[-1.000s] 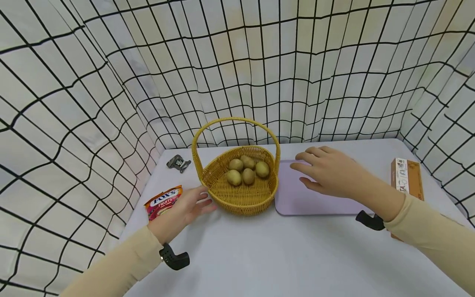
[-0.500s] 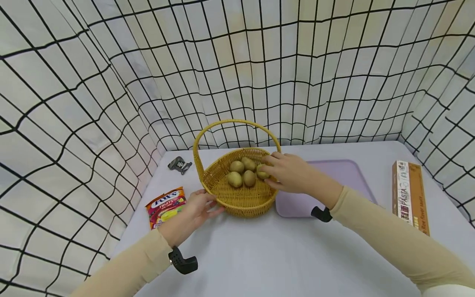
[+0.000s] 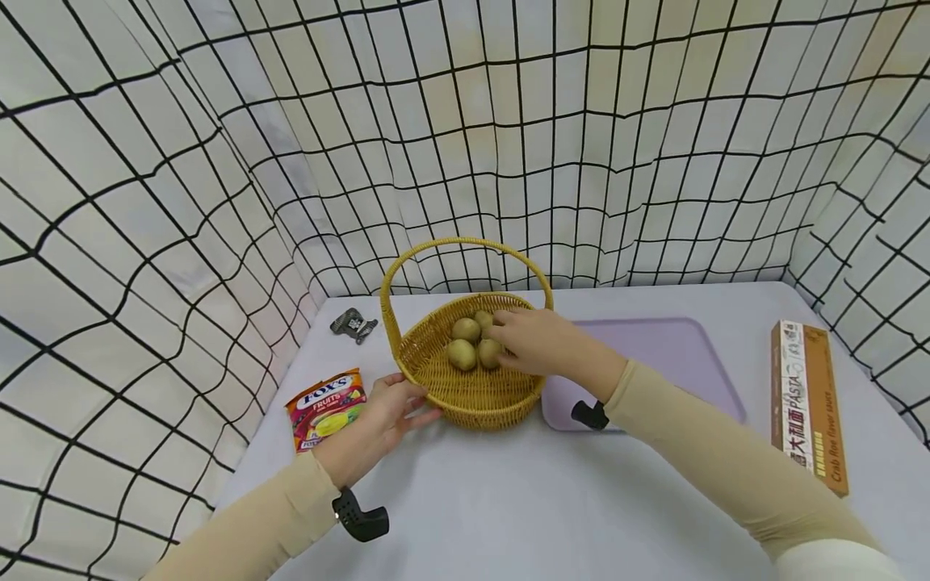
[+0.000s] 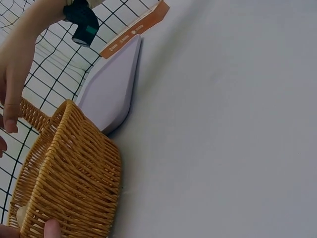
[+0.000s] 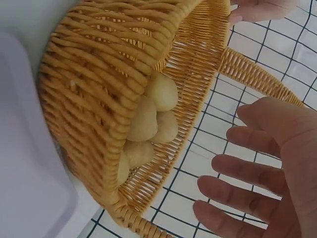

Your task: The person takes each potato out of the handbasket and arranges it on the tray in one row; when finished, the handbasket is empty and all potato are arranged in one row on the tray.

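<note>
A yellow wicker basket [image 3: 479, 407] with a tall arched handle stands upright at the table's middle. Several small potatoes [image 3: 462, 355] lie together inside it; the right wrist view also shows the potatoes [image 5: 143, 121]. My left hand [image 3: 392, 407] holds the basket's rim at its left front; in the left wrist view a fingertip [image 4: 52, 229] lies against the outer weave. Over the potatoes hovers my right hand [image 3: 541, 343], covering part of the pile in the head view. Seen from the right wrist, the right hand [image 5: 277, 178] has its fingers spread and apart from the potatoes.
A lilac tray [image 3: 654, 343] lies right of the basket. Farther right is a pasta box [image 3: 808, 407]. A Fox's candy bag [image 3: 327, 407] lies beside the left forearm, with a small dark grey item [image 3: 353, 324] behind it. Black netting [image 3: 523, 161] encloses the table.
My right hand has moved left from above the tray to over the potatoes in the basket. The left hand has shifted slightly right along the basket's rim.
</note>
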A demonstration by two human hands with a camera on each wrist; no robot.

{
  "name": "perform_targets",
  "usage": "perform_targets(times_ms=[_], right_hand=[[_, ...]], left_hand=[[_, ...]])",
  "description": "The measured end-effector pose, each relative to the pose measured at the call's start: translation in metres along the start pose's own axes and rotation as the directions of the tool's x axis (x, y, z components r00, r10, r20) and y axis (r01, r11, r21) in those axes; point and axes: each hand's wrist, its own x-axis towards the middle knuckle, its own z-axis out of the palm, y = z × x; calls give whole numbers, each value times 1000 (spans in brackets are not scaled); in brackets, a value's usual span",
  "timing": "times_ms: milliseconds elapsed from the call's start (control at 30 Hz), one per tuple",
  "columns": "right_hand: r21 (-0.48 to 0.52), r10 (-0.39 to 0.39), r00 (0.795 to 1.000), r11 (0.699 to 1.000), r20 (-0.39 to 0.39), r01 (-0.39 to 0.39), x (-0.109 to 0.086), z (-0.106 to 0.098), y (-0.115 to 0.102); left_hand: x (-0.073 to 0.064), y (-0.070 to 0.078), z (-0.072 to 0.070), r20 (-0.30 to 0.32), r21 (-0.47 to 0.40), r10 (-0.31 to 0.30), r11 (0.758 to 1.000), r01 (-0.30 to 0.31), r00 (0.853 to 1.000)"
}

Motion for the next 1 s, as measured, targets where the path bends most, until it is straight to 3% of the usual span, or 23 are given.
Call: perform_targets(times_ms=[200, 400, 600, 1000], right_hand=[[45, 7, 996, 999, 88, -11, 22, 6, 1], [152, 35, 979, 986, 202, -66, 43, 15, 6], [227, 65, 949, 964, 310, -140, 57, 22, 11], [337, 119, 892, 898, 436, -284, 72, 38, 16]], left_hand=[[2, -2, 0, -41, 12, 18, 1000, -18, 999], [0, -3, -2, -53, 4, 17, 1000, -17, 998], [0, -5, -2, -43, -10, 25, 1000, -26, 999], [1, -6, -1, -49, -14, 39, 999, -39, 998]])
